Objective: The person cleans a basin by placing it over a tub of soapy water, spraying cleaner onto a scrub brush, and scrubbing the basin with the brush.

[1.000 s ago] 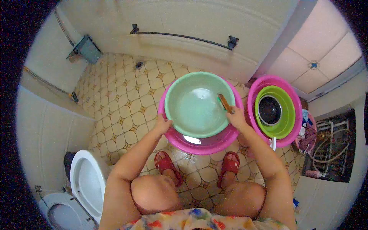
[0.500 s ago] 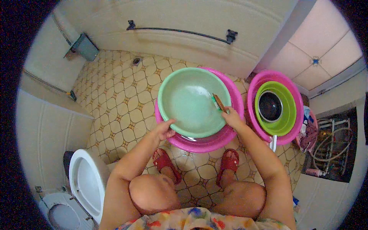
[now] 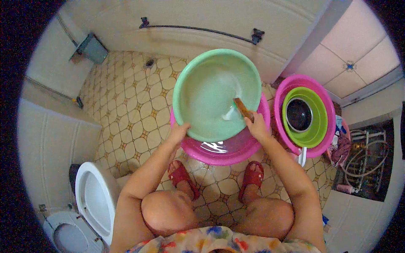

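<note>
Over the tub (image 3: 219, 160), the basin (image 3: 202, 92) is gripped at its seven-o'clock rim by the fingers of the left hand (image 3: 179, 133); at four o'clock, the brush (image 3: 243, 109) is clasped in the fingers of the right hand (image 3: 257, 126).

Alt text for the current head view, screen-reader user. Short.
Two hands work at a mint-green basin held over a pink basin: the left hand grips its rim, and the right hand holds a wooden brush at the opposite side. To the right, a lime-green basin sits inside another pink basin.
</note>
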Demonstrator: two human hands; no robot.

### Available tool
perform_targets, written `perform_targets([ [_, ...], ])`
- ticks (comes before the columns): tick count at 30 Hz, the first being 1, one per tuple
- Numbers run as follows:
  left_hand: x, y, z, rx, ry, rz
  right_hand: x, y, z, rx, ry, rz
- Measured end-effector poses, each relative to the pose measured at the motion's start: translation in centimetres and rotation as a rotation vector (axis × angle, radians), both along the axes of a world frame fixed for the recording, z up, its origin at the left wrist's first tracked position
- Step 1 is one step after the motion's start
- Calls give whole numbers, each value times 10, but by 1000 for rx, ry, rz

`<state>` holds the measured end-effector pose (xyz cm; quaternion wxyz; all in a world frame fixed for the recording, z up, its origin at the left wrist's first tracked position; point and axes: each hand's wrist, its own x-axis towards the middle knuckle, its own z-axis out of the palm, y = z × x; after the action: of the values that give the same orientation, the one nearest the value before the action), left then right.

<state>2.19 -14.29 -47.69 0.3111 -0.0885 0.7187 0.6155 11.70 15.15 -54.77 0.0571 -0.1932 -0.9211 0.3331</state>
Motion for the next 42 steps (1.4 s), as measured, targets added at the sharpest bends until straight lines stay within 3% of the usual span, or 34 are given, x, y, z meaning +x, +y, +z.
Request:
perform_targets([
  [5,1,-8,-25,67,-44,18,-15,3,36,244,-74,68],
  [11,6,-10,-54,217,-167,68,-17,-6,18,395,-224,177],
  [12,6,-9,-58,252,-154,78,-15,-13,14,332,-262,210],
  [14,15,5,-18,117,-96,49,-9,-31,6,209,-333,276],
  [15,19,10,-4,49,-67,33,-7,-41,3,26,-297,343],
  [17,23,12,-3,43,22,17,-4,-57,-1,-343,-220,463],
  [20,21,11,-29,170,8,126,-5,-64,15,-442,-217,426],
  [23,19,8,-42,231,6,170,-10,-36,13,36,-110,418],
  [26,22,9,-28,196,44,119,-14,-7,25,354,-210,198],
  [29,25,14,-14,204,19,113,-15,-5,27,368,-235,127],
  [32,21,18,-20,210,19,99,-6,-32,13,189,-284,229],
  [37,17,21,-49,256,26,246,2,-84,13,-445,-136,353],
  [38,12,17,-63,303,-11,271,3,-77,26,-436,-229,387],
  [41,11,14,-62,353,-12,255,-1,-50,54,129,-341,382],
  [42,13,14,-55,354,6,234,-2,-38,60,198,-282,255],
])
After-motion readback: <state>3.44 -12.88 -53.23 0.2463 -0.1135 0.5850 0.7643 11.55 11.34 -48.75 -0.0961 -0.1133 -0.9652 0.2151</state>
